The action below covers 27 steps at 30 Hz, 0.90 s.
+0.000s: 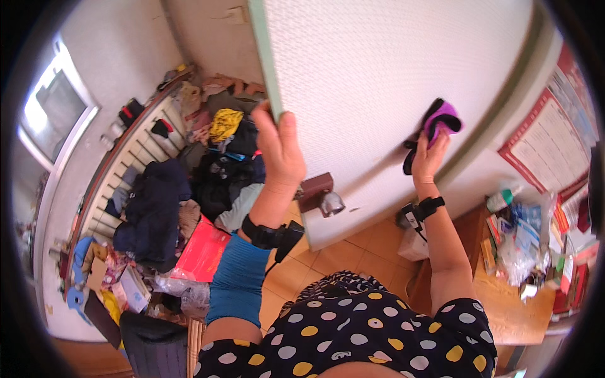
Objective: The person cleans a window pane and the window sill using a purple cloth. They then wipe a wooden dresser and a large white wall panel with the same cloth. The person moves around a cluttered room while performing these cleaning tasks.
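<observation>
A white textured door (378,61) with a pale green edge stands before me, a metal knob (332,204) and brown lock case (316,189) low on it. My left hand (282,146) grips the door's green edge, thumb on the near face and fingers around the far side. To the right, my right hand (429,153) holds a bunched purple and black cloth (442,120) against the door's face. Both wrists wear black straps with small devices, and a blue sleeve covers my left forearm.
Left, clothes (153,208) are heaped beside a radiator (113,189), with a red box (203,250) and black chair (153,340) nearer. Right, a wooden desk (510,312) bears plastic bags and bottles under a wall calendar (548,141). Below lies a tiled floor (302,271).
</observation>
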Motion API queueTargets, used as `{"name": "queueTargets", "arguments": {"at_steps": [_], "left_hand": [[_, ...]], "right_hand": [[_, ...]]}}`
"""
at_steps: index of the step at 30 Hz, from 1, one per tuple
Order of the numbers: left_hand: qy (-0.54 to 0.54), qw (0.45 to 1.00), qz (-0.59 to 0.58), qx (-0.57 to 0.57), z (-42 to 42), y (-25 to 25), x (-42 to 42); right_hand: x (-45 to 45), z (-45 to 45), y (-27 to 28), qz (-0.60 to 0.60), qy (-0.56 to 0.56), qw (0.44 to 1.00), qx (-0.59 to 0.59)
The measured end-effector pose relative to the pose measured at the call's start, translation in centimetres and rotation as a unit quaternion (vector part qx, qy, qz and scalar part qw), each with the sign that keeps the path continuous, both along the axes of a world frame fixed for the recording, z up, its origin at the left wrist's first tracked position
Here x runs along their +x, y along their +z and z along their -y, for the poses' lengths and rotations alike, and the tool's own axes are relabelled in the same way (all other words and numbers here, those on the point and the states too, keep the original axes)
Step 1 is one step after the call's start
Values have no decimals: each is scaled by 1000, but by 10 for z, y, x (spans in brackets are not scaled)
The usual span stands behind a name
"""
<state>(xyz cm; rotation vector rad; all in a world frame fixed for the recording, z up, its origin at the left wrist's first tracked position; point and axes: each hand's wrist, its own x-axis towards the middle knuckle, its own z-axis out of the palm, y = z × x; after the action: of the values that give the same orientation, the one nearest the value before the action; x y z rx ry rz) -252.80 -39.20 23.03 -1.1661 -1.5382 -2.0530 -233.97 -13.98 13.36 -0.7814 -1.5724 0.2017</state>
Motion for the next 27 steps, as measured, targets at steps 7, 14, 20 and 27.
{"name": "queueTargets", "arguments": {"at_steps": [7, 14, 20, 27], "left_hand": [[3, 1000, 10, 24, 1, 3, 22], [-17, 999, 12, 51, 13, -4, 81], [76, 997, 26, -3, 45, 2, 134], [73, 996, 34, -30, 75, 4, 193]], "right_hand": [[120, 29, -35, -405, 531, 570, -478], [189, 119, 4, -459, 626, 320, -544], [233, 189, -2, -430, 656, 216, -581], [251, 301, 25, 3, 644, 507, -572]]}}
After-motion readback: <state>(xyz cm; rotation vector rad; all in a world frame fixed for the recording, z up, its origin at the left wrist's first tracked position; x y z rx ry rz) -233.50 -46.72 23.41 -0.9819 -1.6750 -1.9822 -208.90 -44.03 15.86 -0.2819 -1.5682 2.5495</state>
